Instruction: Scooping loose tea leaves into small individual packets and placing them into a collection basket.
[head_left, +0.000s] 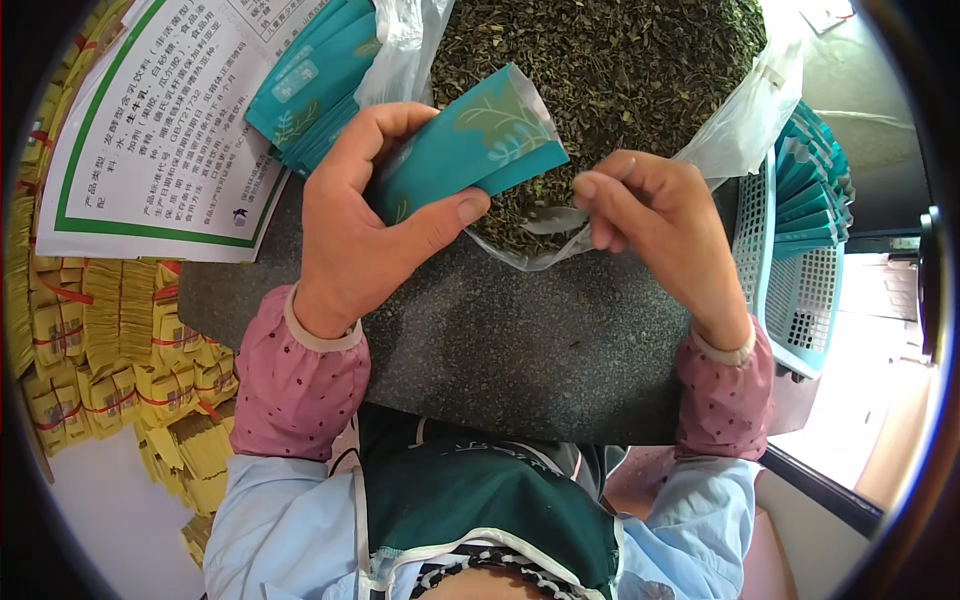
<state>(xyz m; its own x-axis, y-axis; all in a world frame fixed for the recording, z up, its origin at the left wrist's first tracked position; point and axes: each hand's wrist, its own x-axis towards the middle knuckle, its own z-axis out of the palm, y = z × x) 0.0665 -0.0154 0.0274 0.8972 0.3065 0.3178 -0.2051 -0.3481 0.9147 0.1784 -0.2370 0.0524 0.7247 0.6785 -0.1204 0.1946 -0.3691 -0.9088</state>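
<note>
My left hand (367, 217) grips a teal printed paper pouch (465, 142), tilted with its open mouth towards the upper right, above loose dried leaves. My right hand (652, 217) pinches a metal spoon, its bowl (555, 220) low over the dark dried leaves (600, 60). The handle is mostly hidden by my fingers. The leaves fill a clear plastic bag (731, 139) with its edges spread apart. A fanned stack of flat teal pouches (300, 82) lies beyond my left hand.
A white printed cardboard piece (150, 135) with a green border lies at the left. Yellow packets bundled with red ties (112, 390) are piled beside the dark speckled tabletop (525, 345). At the right, a light blue plastic basket (799, 300) holds more teal pouches (810, 187).
</note>
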